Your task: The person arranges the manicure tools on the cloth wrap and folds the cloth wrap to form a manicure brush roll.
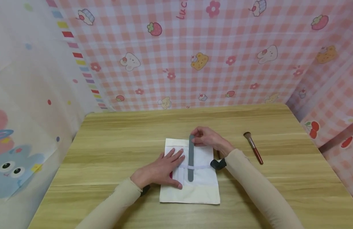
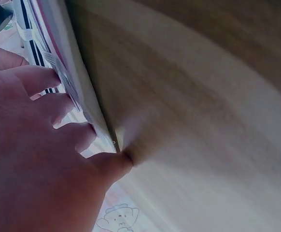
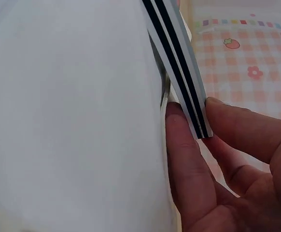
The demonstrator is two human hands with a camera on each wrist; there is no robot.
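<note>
A white fabric pouch (image 1: 190, 195) lies on the table, with a narrow elastic band (image 1: 205, 166) across its middle. A grey nail file (image 1: 191, 154) runs lengthwise over it and passes under the band. My right hand (image 1: 206, 138) pinches the file's far end; in the right wrist view the file (image 3: 179, 67) shows dark stripes along its edge between thumb and fingers. Spread over the pouch's left half, my left hand (image 1: 162, 170) presses it with straight fingers. A bit of red shows by that hand, mostly covered. In the left wrist view, the fingers (image 2: 68, 133) reach the pouch's edge.
A makeup brush (image 1: 253, 148) with a reddish handle lies to the right of the right forearm. The wooden table (image 1: 122, 133) ends at a pink checked cloth (image 1: 170, 63) behind. A dark wrist-worn piece (image 1: 218, 164) sits by the right wrist, over the pouch's edge.
</note>
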